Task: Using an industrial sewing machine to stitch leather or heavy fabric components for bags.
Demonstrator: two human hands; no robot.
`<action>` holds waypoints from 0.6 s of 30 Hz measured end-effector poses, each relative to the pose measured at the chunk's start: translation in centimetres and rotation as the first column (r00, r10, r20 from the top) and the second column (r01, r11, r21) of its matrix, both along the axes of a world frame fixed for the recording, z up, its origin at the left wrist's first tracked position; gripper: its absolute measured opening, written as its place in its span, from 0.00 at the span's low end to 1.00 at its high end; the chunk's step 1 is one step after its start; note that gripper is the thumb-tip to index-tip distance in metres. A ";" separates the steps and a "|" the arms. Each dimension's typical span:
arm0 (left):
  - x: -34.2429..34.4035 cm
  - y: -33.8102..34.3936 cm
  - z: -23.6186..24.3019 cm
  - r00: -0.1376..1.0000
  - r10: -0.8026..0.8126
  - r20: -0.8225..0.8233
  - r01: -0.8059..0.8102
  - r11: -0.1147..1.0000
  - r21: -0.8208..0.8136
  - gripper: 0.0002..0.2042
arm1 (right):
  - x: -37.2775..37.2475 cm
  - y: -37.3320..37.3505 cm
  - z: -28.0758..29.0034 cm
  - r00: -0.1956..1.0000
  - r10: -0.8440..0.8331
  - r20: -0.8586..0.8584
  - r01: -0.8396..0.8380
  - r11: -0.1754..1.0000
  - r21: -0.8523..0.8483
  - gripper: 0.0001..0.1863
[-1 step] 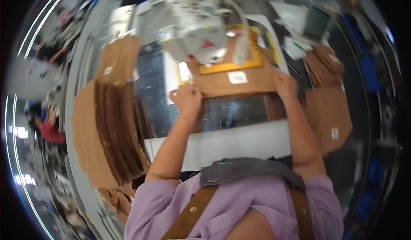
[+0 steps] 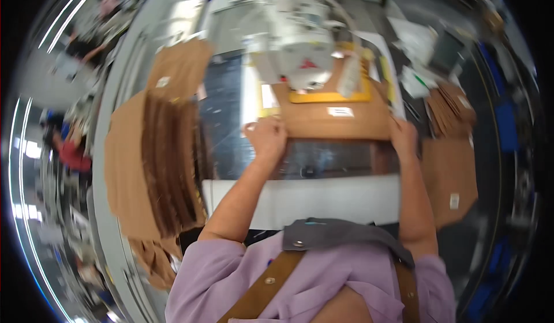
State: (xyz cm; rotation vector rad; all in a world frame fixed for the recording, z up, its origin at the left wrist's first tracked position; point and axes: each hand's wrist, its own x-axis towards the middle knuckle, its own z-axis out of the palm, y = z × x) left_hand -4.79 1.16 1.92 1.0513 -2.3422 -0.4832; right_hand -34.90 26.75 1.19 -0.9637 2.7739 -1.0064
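A brown fabric panel (image 2: 340, 128) with a small white label lies under the head of a white sewing machine (image 2: 300, 49). A yellow clamp frame (image 2: 329, 97) presses on it around the machine's needle area. My left hand (image 2: 266, 137) pinches the panel's near left corner. At its near right corner my right hand (image 2: 405, 135) grips the edge, slightly blurred, with the fingertips partly hidden. Both forearms reach forward over the shiny machine bed, and the panel's near edge runs straight between the hands.
Thick stacks of brown fabric pieces (image 2: 127, 167) stand on the left. More folded brown pieces (image 2: 447, 112) and a flat labelled brown piece (image 2: 450, 176) lie on the right. A white board (image 2: 306, 202) borders the bed in front of me. Other people (image 2: 75, 150) are far left.
The whole view has shifted, so the machine and table sit further right. Both hands stay at the panel's near corners, and the panel shows no clear movement relative to the clamp frame.
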 end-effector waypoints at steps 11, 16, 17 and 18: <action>10.0 12.7 1.1 0.936 -0.350 0.035 0.329 0.905 0.269 0.10 | 7.3 8.8 2.3 0.884 0.030 0.466 0.099 0.963 -0.250 0.15; 9.0 14.8 1.4 0.813 -0.555 0.174 0.498 0.819 0.284 0.14 | 6.5 8.4 0.3 0.881 -0.045 0.471 0.227 0.913 -0.338 0.14; 8.6 15.0 1.3 0.795 -0.588 0.151 0.552 0.803 0.225 0.14 | 6.3 7.7 0.6 0.888 -0.034 0.459 0.203 0.923 -0.326 0.13; 8.5 15.2 1.5 0.796 -0.582 0.164 0.535 0.804 0.258 0.14 | 7.0 6.6 1.8 0.961 -0.037 0.275 0.141 0.918 -0.371 0.11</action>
